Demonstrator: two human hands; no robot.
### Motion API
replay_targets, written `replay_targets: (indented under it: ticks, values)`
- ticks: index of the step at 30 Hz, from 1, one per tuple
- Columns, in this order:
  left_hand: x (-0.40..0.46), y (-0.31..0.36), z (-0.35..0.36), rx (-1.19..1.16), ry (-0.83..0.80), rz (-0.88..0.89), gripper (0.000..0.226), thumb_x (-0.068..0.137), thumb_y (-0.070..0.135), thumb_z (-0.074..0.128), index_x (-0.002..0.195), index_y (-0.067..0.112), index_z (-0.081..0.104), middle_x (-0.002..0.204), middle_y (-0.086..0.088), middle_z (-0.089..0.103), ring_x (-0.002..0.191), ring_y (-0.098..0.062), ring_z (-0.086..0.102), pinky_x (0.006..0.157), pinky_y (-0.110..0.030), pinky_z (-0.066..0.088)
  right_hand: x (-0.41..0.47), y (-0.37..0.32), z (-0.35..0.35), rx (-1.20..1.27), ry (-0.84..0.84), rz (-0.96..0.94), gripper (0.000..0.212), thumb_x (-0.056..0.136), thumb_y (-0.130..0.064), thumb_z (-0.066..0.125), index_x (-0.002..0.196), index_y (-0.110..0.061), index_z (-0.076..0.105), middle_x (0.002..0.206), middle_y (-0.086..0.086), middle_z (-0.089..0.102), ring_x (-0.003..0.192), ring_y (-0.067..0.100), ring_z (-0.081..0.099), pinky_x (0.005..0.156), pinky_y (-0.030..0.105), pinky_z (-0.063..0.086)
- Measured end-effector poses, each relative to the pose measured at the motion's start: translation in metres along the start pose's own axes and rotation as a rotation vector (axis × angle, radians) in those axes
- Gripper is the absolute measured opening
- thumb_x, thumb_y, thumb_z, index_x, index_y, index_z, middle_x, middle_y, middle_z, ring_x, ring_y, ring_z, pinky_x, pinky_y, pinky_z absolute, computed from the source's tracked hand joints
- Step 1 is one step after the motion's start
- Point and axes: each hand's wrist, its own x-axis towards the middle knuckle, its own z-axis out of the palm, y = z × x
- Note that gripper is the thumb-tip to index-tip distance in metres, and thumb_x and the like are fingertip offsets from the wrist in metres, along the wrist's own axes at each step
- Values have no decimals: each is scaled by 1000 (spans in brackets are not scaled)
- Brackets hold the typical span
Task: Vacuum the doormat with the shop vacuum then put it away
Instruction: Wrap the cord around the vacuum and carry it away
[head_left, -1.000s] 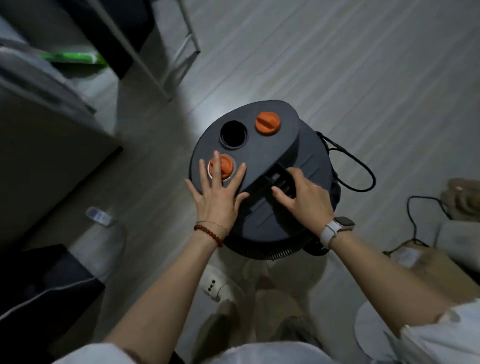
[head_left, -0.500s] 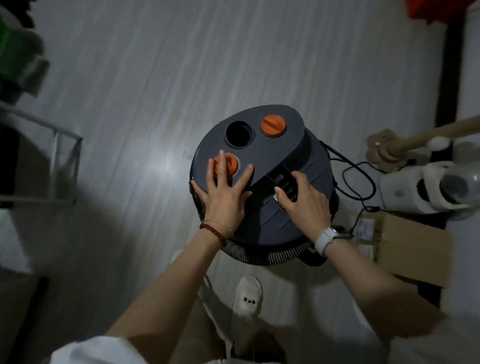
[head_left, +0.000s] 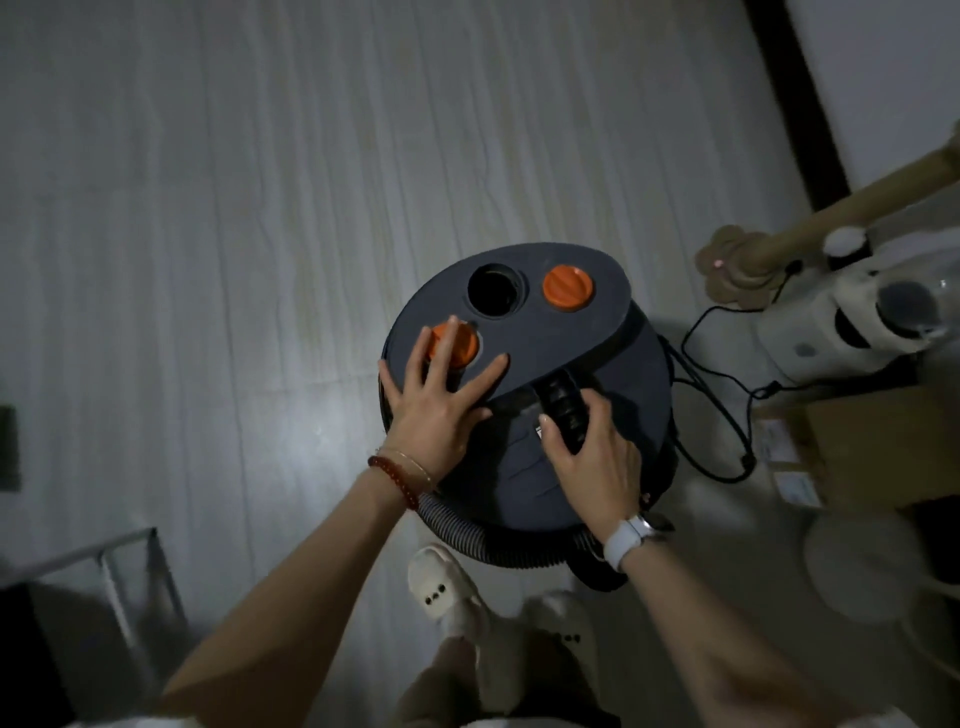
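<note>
The shop vacuum is set on the floor at centre. The left hand is laid flat on its lid at 9 o'clock, over a cap; the right hand is wrapped around the handle at 5 o'clock. A hose is curled at 6 o'clock, a cord at 3 o'clock, a cardboard box beyond.

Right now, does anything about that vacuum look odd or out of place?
Nothing looks broken or spilled. One round port on the shop vacuum lid sits open while two orange caps cover the others, and its black cord trails loose on the floor beside it.
</note>
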Motion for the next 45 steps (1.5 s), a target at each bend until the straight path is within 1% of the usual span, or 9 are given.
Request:
replay_targets:
  ticks: [9, 20, 22, 26, 28, 33, 36, 40, 45]
  values:
    - [154, -93, -76, 107, -224, 98, 63, 93, 32, 48, 141, 48, 10, 155, -3, -20, 140, -36, -21, 105, -70, -3, 120, -105, 35, 100, 152, 71, 58, 86, -43, 51, 132, -8, 42, 120, 17, 61, 92, 42, 63, 72, 43, 48]
    - [382, -179, -144, 93, -203, 89, 51, 96, 47, 26, 139, 52, -2, 153, 0, -26, 141, -32, -20, 109, -67, 1, 348, -221, 39, 78, 175, 150, 60, 90, -38, 50, 143, -18, 28, 140, 13, 47, 111, 41, 54, 86, 44, 43]
    - [422, -191, -155, 96, -200, 88, 50, 96, 47, 25, 139, 53, -1, 154, 0, -25, 141, -32, -20, 109, -68, 0, 391, -240, 36, 30, 227, 158, 59, 90, -40, 50, 140, -16, 34, 133, 16, 53, 104, 42, 58, 81, 45, 46]
    - [503, -221, -180, 101, -221, 99, 52, 96, 45, 27, 140, 52, 0, 153, 0, -26, 141, -32, -20, 109, -67, -1, 471, -281, 39, 4, 360, 105, 53, 88, -46, 42, 116, -5, 60, 89, 16, 72, 59, 36, 66, 45, 35, 51]
    - [547, -238, -196, 97, -230, 108, 52, 97, 45, 27, 141, 51, 1, 153, -1, -26, 141, -32, -20, 109, -65, -3, 511, -297, 41, -24, 385, 79, 53, 92, -48, 39, 112, -5, 62, 84, 13, 72, 54, 32, 65, 42, 30, 49]
    - [663, -286, -227, 88, -194, 224, 52, 94, 43, 36, 142, 48, 15, 157, -5, -12, 142, -37, -9, 105, -69, -1, 615, -353, 39, 120, 207, 249, 55, 90, -42, 50, 137, -16, 37, 129, 9, 57, 107, 33, 60, 84, 40, 48]
    - [740, -315, -247, 80, -118, 324, 52, 87, 40, 50, 136, 45, 32, 155, -12, 15, 139, -45, 16, 96, -78, 14, 680, -394, 39, 153, 305, 282, 53, 90, -40, 51, 136, -17, 37, 126, 8, 59, 106, 33, 59, 83, 39, 46]
    - [844, -342, -275, 154, -234, 359, 52, 94, 46, 37, 140, 51, 14, 156, 0, -15, 143, -33, -11, 109, -67, 2, 770, -437, 37, 152, 318, 336, 54, 92, -42, 45, 139, -18, 31, 128, 5, 56, 104, 30, 60, 81, 36, 45]
    - [960, -360, -304, 168, -284, 423, 53, 95, 45, 34, 141, 50, 9, 155, 2, -20, 142, -33, -14, 110, -66, 2, 874, -477, 31, 111, 328, 410, 60, 93, -46, 38, 142, -14, 25, 135, 7, 49, 103, 32, 60, 81, 40, 48]
